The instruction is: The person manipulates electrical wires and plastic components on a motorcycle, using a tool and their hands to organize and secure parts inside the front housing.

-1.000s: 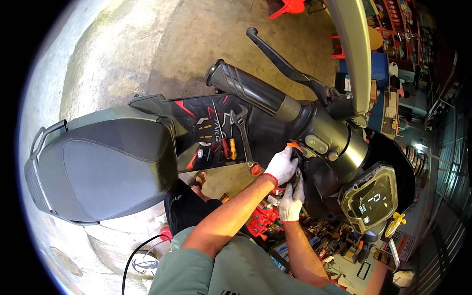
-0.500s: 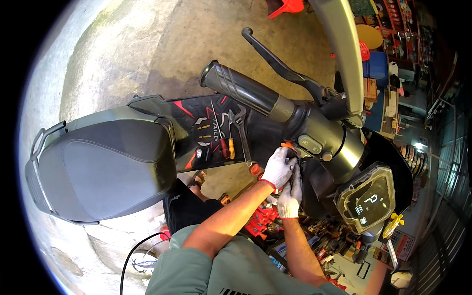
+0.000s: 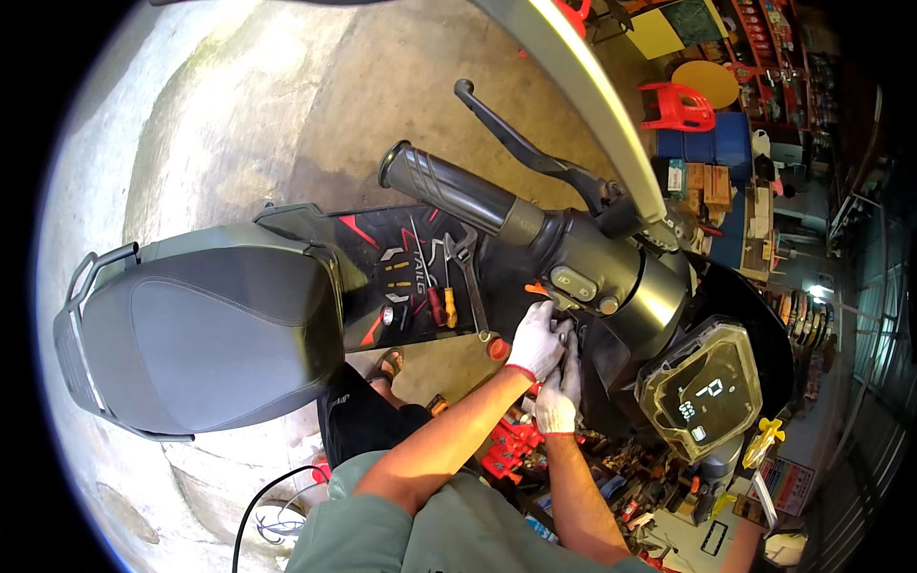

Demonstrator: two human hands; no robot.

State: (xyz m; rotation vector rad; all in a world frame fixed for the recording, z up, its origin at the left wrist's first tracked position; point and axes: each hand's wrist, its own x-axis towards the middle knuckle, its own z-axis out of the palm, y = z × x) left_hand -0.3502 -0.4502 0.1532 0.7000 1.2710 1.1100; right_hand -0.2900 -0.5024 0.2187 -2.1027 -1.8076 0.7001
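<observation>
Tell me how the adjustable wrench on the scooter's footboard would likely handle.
The adjustable wrench looks metallic, so it is probably stiff and heavy for its size. Its head is wider than its handle, so it may feel head-heavy. It appears to lie flat on the footboard, so a push would likely slide rather than roll it.

Left hand (image 3: 537,342) gloved white, red at the cuff (image 3: 522,371)! Right hand (image 3: 559,393) white too, fingers (image 3: 572,357) greyed; black grip (image 3: 454,194), slanting lines; grey-and-black seat (image 3: 220,334), muted green shirt (image 3: 430,520)!

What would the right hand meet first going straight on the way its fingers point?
The right hand would probably meet the handlebar switch housing first, though depth there is unclear.
</observation>
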